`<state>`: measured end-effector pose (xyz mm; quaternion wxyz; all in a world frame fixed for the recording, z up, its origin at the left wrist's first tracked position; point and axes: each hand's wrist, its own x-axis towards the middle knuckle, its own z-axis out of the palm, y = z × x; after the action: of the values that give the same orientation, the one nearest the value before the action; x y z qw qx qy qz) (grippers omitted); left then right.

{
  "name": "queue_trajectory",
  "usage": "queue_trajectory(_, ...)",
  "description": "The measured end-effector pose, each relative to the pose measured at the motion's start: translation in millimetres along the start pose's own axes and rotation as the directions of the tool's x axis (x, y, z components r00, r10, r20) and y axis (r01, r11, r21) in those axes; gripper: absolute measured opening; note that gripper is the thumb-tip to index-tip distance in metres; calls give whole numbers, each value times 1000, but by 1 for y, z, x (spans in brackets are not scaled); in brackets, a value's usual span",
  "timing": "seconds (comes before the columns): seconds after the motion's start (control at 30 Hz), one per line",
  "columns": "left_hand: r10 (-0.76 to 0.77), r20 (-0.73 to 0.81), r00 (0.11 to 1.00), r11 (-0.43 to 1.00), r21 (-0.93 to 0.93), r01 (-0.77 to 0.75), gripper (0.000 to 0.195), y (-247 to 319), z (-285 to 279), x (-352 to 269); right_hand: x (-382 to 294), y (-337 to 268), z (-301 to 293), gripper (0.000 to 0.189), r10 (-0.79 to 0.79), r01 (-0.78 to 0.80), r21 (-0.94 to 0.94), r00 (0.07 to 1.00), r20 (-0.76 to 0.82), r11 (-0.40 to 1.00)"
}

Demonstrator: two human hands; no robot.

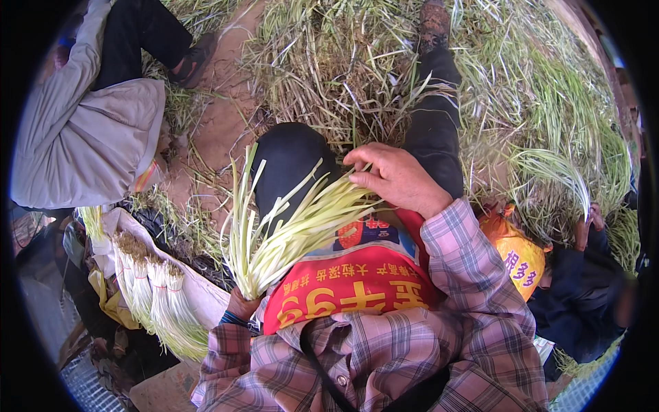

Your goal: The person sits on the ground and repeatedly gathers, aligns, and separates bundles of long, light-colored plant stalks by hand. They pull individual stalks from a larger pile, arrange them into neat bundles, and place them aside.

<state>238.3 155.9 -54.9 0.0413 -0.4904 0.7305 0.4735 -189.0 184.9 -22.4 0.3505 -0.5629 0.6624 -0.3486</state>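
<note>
My left hand (pixel 243 305) is closed around the pale lower end of a bunch of long green-yellow leafy stalks (pixel 293 226), which look like garlic chives. The stalks fan up and to the right over my bent knee and a red printed sack (pixel 355 288) across my lap. At their tips is my right hand (pixel 388 177), thumb and fingers a little apart at the leaves; its palm is hidden, so its hold is unclear. To the left of my left hand, several bundles of white-stemmed stalks (pixel 159 288), tied with reddish bands, lie on a pale cloth (pixel 203 296).
Heaped loose stalks (pixel 329 67) cover the ground ahead, around my outstretched leg (pixel 435 123). A person in a grey jacket (pixel 87 149) is at the left. An orange-yellow bag (pixel 515 252) lies at the right, near another person in dark clothing (pixel 576 298) whose hands hold stalks.
</note>
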Motion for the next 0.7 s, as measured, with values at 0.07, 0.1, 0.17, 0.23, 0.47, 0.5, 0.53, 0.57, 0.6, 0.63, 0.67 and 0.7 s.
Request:
queue_trajectory(0.07, -3, 9, 1000, 1000, -9, 3, 35, 1, -1, 0, -2, -8, 5, 19, -56, 64, -57, 990, 131, 996)
queue_trajectory(0.1, 19, 7, 1000, 1000, 12, -19, 35, 2, 0, 0, -3, -10, 6, 19, -72, 79, -57, 990, 125, 995)
queue_trajectory(0.17, -17, 2, 1000, 1000, -20, 17, 35, 1, 1, -1, -3, -13, 4, 18, -94, 101, -57, 988, 124, 993)
queue_trajectory(0.23, -37, 0, 999, 998, -43, 37, 34, 1, 2, -1, -3, -15, 2, 18, -55, 57, -20, 996, 77, 998)
queue_trajectory(0.47, -91, 15, 996, 994, -67, 92, 33, -5, 3, -1, -12, -19, 8, 14, -135, 135, -3, 990, 47, 991)
queue_trajectory(0.5, -93, 14, 996, 993, -71, 94, 33, -6, 3, -1, -12, -17, 10, 13, -152, 155, -56, 986, 65, 986)
queue_trajectory(0.53, -80, 15, 997, 994, -72, 81, 33, -6, 4, -1, -13, -14, 13, 12, -199, 205, -142, 978, 56, 968)
queue_trajectory(0.57, -67, 16, 998, 995, -72, 68, 33, -7, 4, 0, -13, -11, 17, 11, -178, 192, -227, 981, 81, 955)
queue_trajectory(0.6, -54, 17, 998, 996, -72, 55, 32, -8, 4, 0, -13, -7, 21, 11, -176, 193, -305, 981, 82, 933)
queue_trajectory(0.63, -54, 27, 998, 997, -58, 55, 32, -8, 4, 1, -12, -3, 25, 10, -209, 217, -375, 976, 61, 901)
queue_trajectory(0.67, -53, 38, 998, 997, -45, 55, 32, -8, 4, 2, -11, 1, 28, 11, -171, 182, -406, 983, 63, 895)
queue_trajectory(0.7, -55, 50, 997, 998, -31, 56, 32, -8, 4, 2, -8, 5, 31, 11, -169, 172, -428, 985, 45, 887)
